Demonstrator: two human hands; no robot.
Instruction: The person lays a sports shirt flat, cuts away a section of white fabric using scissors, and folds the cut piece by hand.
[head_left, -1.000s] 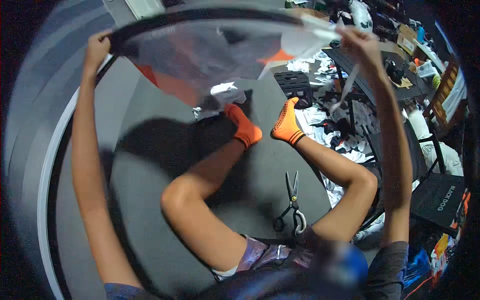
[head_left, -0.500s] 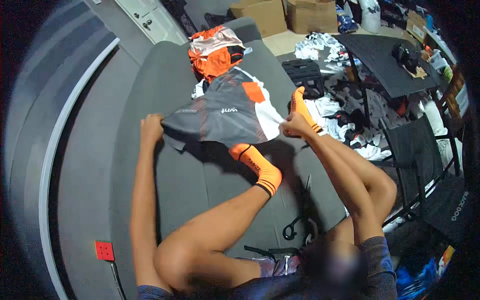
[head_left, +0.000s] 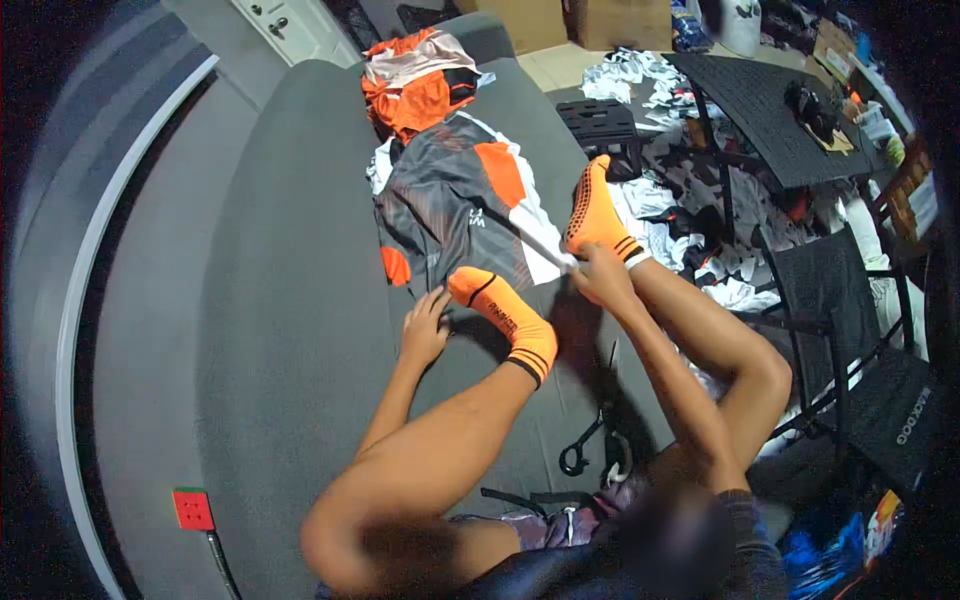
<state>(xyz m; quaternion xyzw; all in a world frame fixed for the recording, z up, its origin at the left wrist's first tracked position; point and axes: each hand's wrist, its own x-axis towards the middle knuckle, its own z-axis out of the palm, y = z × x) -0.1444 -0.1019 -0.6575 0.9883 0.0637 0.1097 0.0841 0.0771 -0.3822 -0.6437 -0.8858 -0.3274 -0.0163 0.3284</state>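
Two bare hands attend the near hem of one dark grey jersey with orange and white panels [head_left: 440, 210], which lies creased on the grey fabric sofa surface [head_left: 290, 260], nearer its right edge than its left.

Right hand [head_left: 605, 278]: closed on the white near right corner of the jersey, just beside the right foot's orange sock with black grip dots [head_left: 590, 205].

Left hand [head_left: 425, 330]: fingers extended and slightly parted at the near left part of the hem, beside the toe of the left foot's orange sock with black bands [head_left: 510, 325]. Whether these fingers pinch the cloth cannot be told.

Beyond the jersey, toward the far edge of the surface, lies a heap of orange, black and pale garments [head_left: 420, 85]. Black-handled scissors [head_left: 572, 460], partly in shadow, lie between the legs, toward the right edge. Past the right edge stand a black rectangular table [head_left: 770, 115] and a black folding chair [head_left: 825, 280]; white cloth pieces [head_left: 640, 80] lie scattered on the floor.
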